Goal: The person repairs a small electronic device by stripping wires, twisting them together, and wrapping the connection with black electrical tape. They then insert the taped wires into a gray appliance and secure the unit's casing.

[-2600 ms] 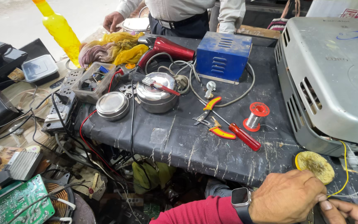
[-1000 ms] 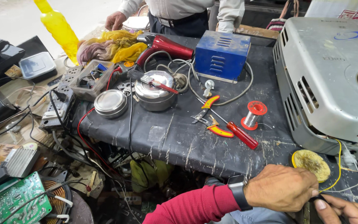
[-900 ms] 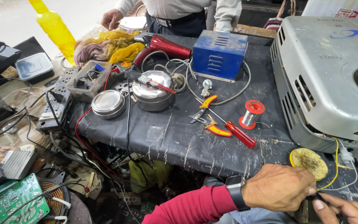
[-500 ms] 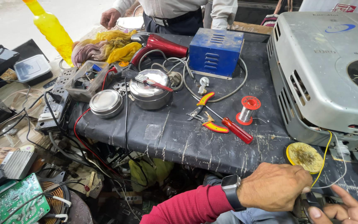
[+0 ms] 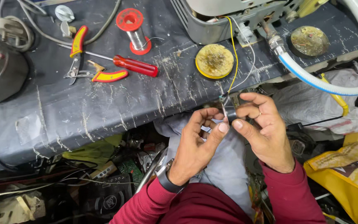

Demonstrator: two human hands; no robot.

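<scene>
Below the table edge [image 5: 104, 124], hands now together, left hand [image 5: 195, 141] and right hand [image 5: 262, 128] both pinching a small dark part [image 5: 230, 112].

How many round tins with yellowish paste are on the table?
2: one round tin beside the yellow wire, one darker tin right of the hose. Others may be hidden.

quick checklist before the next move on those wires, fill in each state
1. Both hands on the work: left hand and right hand pinch a small dark part together: ok.
2. Yellow wire runs unbroken from the grey machine down to the hands: ok.
3. Wire ends joined: hidden by fingers, cannot tell.
4. Pliers and screwdriver lie on the bench within reach: ok.
5. Solder spool upright: ok.
6. Power off: cannot tell.
</scene>
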